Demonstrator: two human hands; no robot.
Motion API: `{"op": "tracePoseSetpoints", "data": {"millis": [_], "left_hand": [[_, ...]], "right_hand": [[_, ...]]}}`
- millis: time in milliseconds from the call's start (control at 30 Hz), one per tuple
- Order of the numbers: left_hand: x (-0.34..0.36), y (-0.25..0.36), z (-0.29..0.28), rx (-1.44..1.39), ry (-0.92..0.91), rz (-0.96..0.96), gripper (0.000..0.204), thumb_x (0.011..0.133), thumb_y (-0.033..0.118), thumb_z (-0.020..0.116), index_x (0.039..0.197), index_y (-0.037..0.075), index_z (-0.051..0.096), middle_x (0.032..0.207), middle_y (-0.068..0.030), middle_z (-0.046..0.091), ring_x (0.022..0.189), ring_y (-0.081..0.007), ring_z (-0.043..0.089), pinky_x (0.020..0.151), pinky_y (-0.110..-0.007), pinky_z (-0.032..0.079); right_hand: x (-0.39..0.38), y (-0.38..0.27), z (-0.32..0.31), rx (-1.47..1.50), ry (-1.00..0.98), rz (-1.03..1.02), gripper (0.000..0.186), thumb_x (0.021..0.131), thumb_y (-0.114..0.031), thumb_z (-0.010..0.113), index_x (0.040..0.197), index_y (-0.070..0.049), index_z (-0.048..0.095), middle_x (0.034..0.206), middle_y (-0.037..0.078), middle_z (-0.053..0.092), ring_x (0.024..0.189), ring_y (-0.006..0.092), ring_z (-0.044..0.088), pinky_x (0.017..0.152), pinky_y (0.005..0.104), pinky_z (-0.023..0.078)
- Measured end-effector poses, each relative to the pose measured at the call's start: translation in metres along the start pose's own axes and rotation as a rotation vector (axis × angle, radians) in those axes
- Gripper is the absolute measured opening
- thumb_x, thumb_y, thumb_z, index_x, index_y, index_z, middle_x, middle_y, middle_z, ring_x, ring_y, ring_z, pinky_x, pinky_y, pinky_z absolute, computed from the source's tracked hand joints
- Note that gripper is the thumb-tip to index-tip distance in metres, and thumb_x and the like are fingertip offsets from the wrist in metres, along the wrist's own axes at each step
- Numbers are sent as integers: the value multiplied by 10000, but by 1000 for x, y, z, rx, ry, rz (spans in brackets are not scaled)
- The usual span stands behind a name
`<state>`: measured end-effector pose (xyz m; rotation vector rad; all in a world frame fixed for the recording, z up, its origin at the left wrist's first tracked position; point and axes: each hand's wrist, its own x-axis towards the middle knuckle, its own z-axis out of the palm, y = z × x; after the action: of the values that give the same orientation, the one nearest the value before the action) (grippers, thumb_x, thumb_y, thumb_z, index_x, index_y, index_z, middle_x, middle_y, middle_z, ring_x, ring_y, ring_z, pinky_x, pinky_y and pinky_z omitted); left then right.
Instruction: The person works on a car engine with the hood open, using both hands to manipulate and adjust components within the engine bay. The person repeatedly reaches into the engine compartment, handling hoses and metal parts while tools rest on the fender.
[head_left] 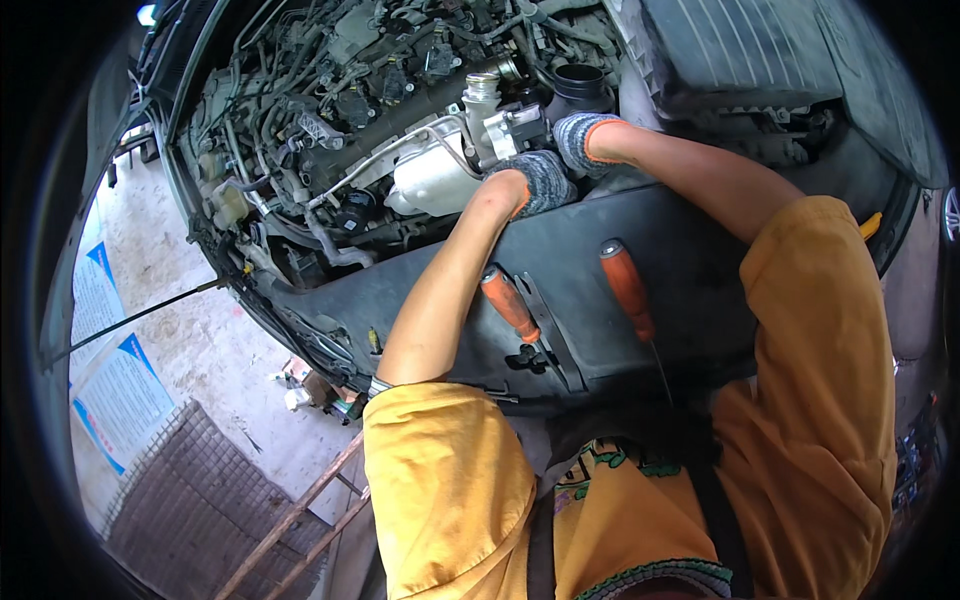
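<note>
Both of my hands wear grey knitted gloves with orange cuffs and reach into a car's engine bay. My left hand (544, 183) is beside the silver heat shield (435, 180), low behind the black front panel (450, 275). Its fingers point down out of sight. My right hand (583, 143) is just below a black round air duct (581, 85), close to a silver metal housing (517, 130). Its fingers are hidden too, so what either hand touches does not show. Two orange-handled screwdrivers, one left (510, 300) and one right (626, 285), lie on the panel.
Pliers (545, 325) lie by the left screwdriver. A large black ribbed box (740, 50) fills the bay's right side. Hoses and pipes crowd the left. A thin rod (140, 320) sticks out leftward. On the floor are printed sheets (125, 400) and a woven mat (200, 500).
</note>
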<state>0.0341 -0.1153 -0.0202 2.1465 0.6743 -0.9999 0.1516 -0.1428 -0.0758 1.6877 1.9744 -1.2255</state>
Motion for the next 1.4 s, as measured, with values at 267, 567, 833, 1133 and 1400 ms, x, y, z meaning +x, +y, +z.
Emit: {"op": "tracePoseSetpoints", "data": {"millis": [267,567,833,1133,1400], "left_hand": [[20,-34,29,87,8,193,383,811,332,515,994,37,680,1029,-214,651,918,-360,630,803,-410,496],[13,-33,28,-1,123,178,349,754,315,600,899,10,687,898,-234,661,834,-370,638,743,-424,500],[8,-30,21,-291,6,100,299,733,224,605,947,27,674,895,-176,673,797,-298,636,723,-384,489],[-7,-37,11,-436,-66,-14,185,781,138,605,900,9,661,685,-102,631,565,-175,511,579,-365,486],[-17,-30,-36,-317,408,-74,249,859,222,554,952,26,677,818,-151,657,737,-258,608,668,-362,488]], "right_hand": [[-2,-10,-3,33,-22,45,295,776,-105,623,1047,2,669,1046,185,670,943,343,664,749,427,530],[3,-5,-2,-104,-18,-149,328,700,-212,709,942,8,695,937,209,683,879,367,667,739,424,535],[10,0,2,-279,-72,-236,362,714,-284,707,948,-8,697,912,190,689,842,335,673,710,410,531],[-8,-8,-12,-263,-52,-261,252,737,-138,620,929,8,693,935,197,682,879,350,664,720,425,523],[-15,-1,-17,-74,-50,-115,313,820,-167,576,1074,2,647,1052,184,664,943,324,654,758,416,516]]}}
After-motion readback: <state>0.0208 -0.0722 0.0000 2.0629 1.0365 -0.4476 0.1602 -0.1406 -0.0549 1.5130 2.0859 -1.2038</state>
